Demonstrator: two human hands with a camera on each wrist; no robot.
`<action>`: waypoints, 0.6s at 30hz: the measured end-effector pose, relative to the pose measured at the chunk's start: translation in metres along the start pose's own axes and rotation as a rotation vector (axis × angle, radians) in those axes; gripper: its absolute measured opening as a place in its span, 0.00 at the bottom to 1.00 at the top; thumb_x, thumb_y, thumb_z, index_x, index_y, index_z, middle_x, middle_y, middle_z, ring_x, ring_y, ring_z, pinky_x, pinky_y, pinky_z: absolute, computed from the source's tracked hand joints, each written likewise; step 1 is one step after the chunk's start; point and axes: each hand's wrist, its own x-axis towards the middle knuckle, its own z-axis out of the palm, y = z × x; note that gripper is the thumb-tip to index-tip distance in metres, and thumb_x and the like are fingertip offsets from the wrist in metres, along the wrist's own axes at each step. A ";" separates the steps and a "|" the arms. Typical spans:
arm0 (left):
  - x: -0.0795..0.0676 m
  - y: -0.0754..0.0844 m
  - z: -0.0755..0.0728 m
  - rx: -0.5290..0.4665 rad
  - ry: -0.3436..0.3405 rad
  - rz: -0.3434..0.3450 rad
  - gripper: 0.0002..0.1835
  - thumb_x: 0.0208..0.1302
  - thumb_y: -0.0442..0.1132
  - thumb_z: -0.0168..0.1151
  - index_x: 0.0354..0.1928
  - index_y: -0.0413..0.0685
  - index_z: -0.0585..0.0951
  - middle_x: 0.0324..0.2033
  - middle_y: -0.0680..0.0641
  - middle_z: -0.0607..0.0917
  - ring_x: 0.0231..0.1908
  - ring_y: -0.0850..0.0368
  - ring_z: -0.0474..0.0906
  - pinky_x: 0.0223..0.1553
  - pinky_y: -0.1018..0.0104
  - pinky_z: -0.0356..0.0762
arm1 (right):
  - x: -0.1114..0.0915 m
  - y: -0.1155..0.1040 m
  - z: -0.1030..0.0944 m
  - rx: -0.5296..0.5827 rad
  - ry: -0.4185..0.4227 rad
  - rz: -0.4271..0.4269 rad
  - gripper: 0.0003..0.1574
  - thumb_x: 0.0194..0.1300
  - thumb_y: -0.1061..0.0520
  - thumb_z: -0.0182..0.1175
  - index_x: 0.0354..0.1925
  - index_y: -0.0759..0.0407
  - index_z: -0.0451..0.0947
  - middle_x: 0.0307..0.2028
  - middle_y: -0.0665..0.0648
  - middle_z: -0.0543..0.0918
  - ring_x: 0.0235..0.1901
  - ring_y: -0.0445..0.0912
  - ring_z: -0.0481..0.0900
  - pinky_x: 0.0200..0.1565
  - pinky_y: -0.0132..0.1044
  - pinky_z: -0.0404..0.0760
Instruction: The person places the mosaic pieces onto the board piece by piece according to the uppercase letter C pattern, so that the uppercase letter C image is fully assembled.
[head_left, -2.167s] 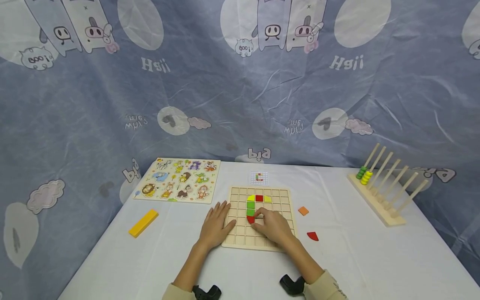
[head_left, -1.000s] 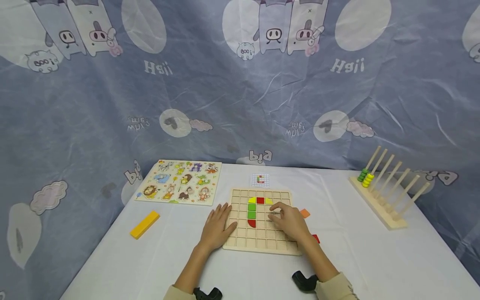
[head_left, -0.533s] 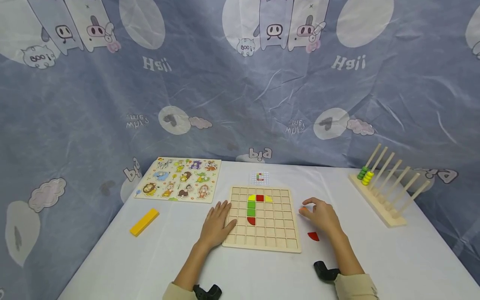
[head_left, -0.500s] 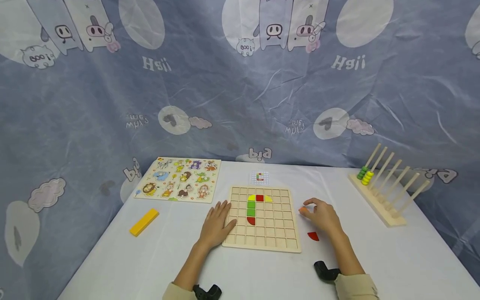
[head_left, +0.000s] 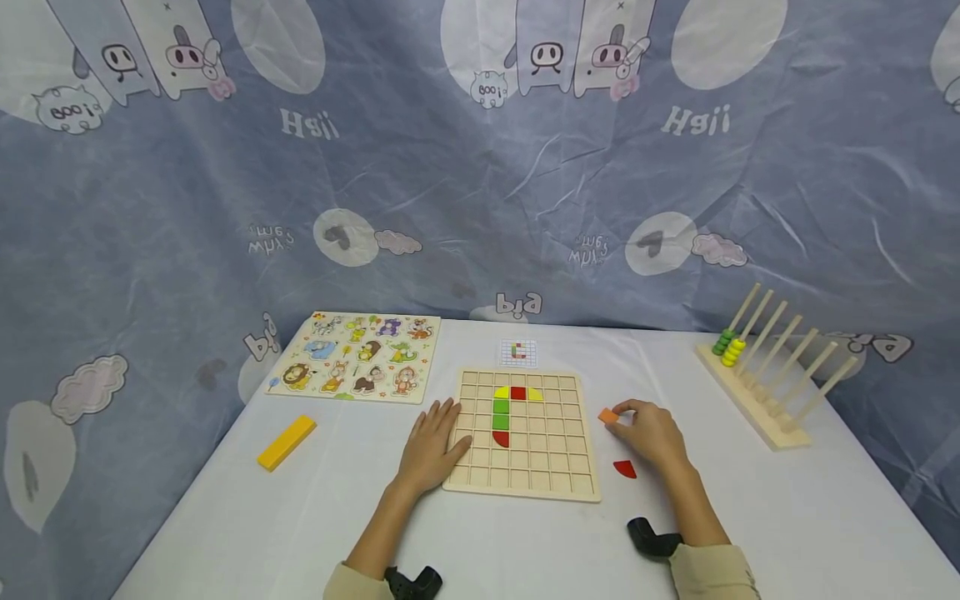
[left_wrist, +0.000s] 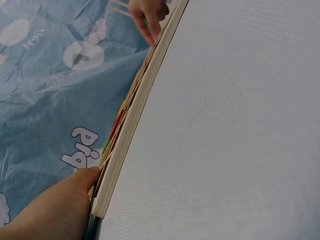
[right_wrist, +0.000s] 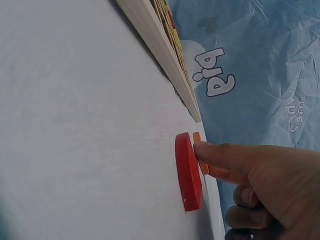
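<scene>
My left hand (head_left: 429,450) lies with fingers spread over the left edge of the wooden grid board (head_left: 551,479). To the right of the board, my right hand (head_left: 651,433) pinches an orange square tile (head_left: 608,416) between thumb and forefinger, low over the table; the right wrist view shows this orange tile (right_wrist: 201,162) partly behind the thumb. Just in front of that hand lies a loose red quarter-round tile (head_left: 625,469). On the board, yellow, red and green tiles (head_left: 501,414) form a hook shape that ends in a red quarter-round piece (head_left: 501,438).
A pattern card (head_left: 518,353) lies behind the board. An animal peg puzzle (head_left: 352,358) is at back left, with a yellow bar (head_left: 287,443) in front of it. A wooden peg rack (head_left: 757,400) with green and yellow beads stands at right.
My right hand has let go of the red quarter-round tile on the board, moved right and taken hold of the orange tile. The left hand stays on the board's edge.
</scene>
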 end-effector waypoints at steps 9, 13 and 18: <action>0.000 0.001 -0.001 0.002 0.001 -0.003 0.33 0.65 0.55 0.50 0.67 0.44 0.62 0.66 0.43 0.61 0.67 0.44 0.50 0.66 0.50 0.44 | 0.000 0.004 -0.001 0.012 0.011 -0.024 0.21 0.54 0.50 0.66 0.43 0.61 0.80 0.19 0.53 0.70 0.19 0.46 0.64 0.19 0.36 0.60; 0.000 0.001 0.000 0.001 0.000 -0.004 0.33 0.65 0.55 0.50 0.67 0.44 0.62 0.66 0.42 0.61 0.67 0.44 0.50 0.66 0.49 0.44 | -0.001 0.001 -0.003 0.038 0.026 -0.036 0.22 0.54 0.49 0.67 0.44 0.61 0.80 0.16 0.53 0.66 0.17 0.45 0.61 0.18 0.35 0.57; 0.000 0.001 0.000 -0.003 0.005 -0.001 0.33 0.65 0.56 0.50 0.67 0.44 0.63 0.66 0.42 0.61 0.67 0.44 0.50 0.66 0.50 0.44 | -0.001 -0.012 -0.006 0.084 0.042 -0.118 0.21 0.54 0.48 0.67 0.44 0.58 0.81 0.12 0.51 0.59 0.13 0.42 0.54 0.16 0.32 0.52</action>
